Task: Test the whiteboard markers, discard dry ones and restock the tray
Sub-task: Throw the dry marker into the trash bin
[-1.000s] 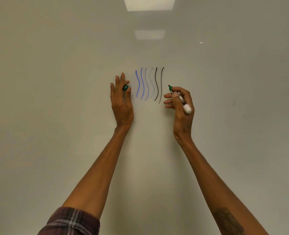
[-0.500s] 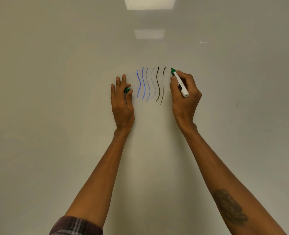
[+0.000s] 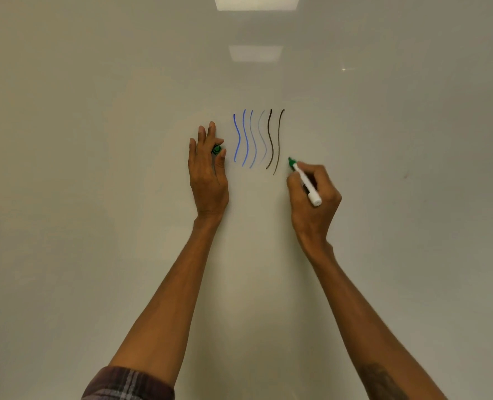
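A whiteboard [image 3: 95, 197] fills the view. On it are several wavy test strokes [image 3: 256, 140], blue on the left and dark brown or black on the right. My right hand [image 3: 311, 197] grips a white marker with a green tip [image 3: 304, 180]; the tip touches the board just right of the lowest end of the last dark stroke. No green line shows where the tip has passed. My left hand [image 3: 207, 174] lies with straight fingers against the board left of the strokes, and the green cap [image 3: 217, 149] is pinched between thumb and fingers.
Two ceiling lights [image 3: 255, 53] reflect in the upper board. A small reddish speck [image 3: 405, 176] marks the board at the right. No tray or other markers are in view.
My right hand drew the green tip down the board from the top of the strokes to their lower end. No green line appeared. My left hand stayed put.
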